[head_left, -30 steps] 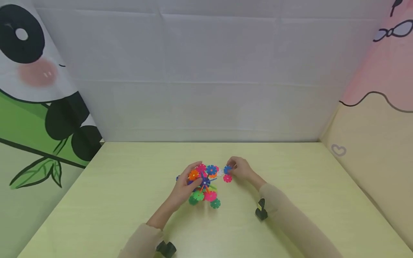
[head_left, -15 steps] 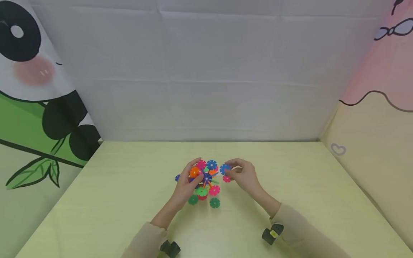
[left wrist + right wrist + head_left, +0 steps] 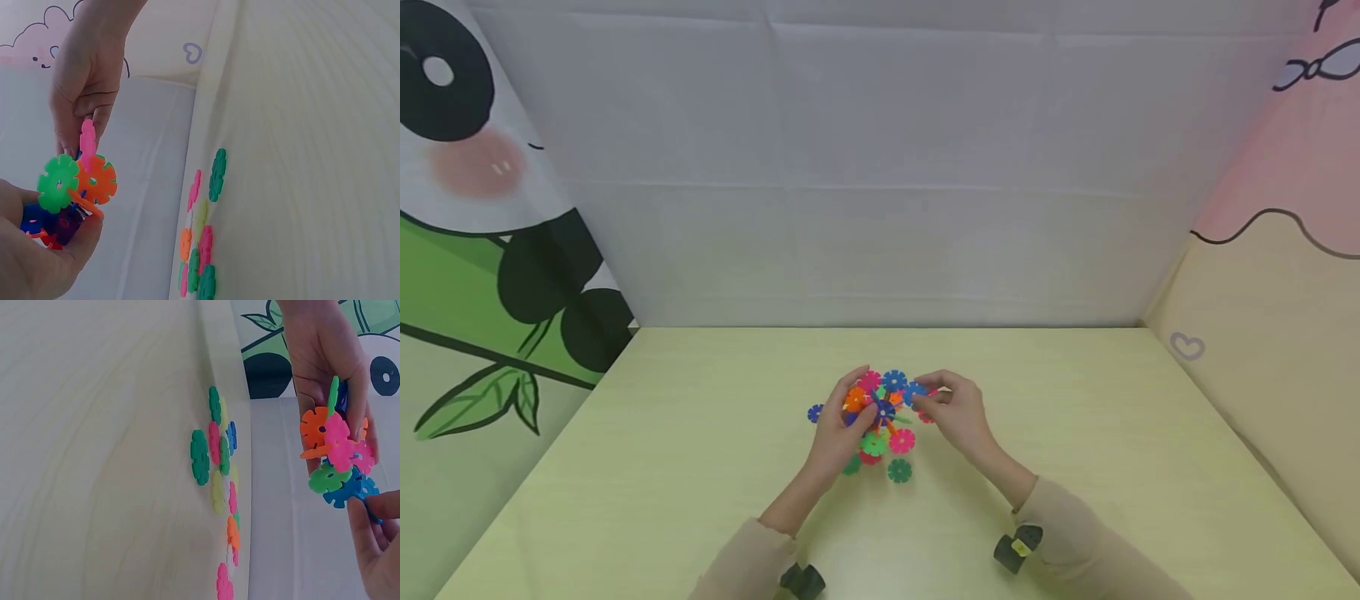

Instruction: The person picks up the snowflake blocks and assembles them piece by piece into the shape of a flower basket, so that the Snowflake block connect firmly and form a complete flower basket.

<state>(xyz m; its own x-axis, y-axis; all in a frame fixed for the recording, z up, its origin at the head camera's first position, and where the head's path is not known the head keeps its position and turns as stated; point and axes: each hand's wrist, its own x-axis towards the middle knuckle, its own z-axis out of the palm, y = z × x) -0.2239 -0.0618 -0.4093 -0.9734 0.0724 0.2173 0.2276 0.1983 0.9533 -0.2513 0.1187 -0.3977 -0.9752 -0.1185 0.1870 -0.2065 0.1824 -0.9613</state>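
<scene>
My left hand (image 3: 835, 429) grips a cluster of interlocked snowflake discs (image 3: 339, 440) in pink, orange, green and blue, held above the table. Its thumb lies across the near side of the cluster. From the right, my right hand (image 3: 957, 410) pinches a blue snowflake disc (image 3: 913, 393) between thumb and fingertips. In the right wrist view that blue disc meets the lower edge of the cluster, near a light green disc (image 3: 329, 479). The left wrist view shows a green disc (image 3: 57, 184) and an orange one (image 3: 100, 180) standing out from the cluster.
Loose discs lie on the pale table (image 3: 662, 467) beneath and around the hands, among them a dark green disc (image 3: 899, 471), a pink disc (image 3: 902, 441) and a blue disc (image 3: 815, 413). A grey-white backdrop (image 3: 880, 183) rises behind the table, with printed panels at both sides.
My right hand has lifted the blue disc from beside the loose pieces and moved it left, up to the cluster. The left hand stays nearly in place, still gripping the cluster.
</scene>
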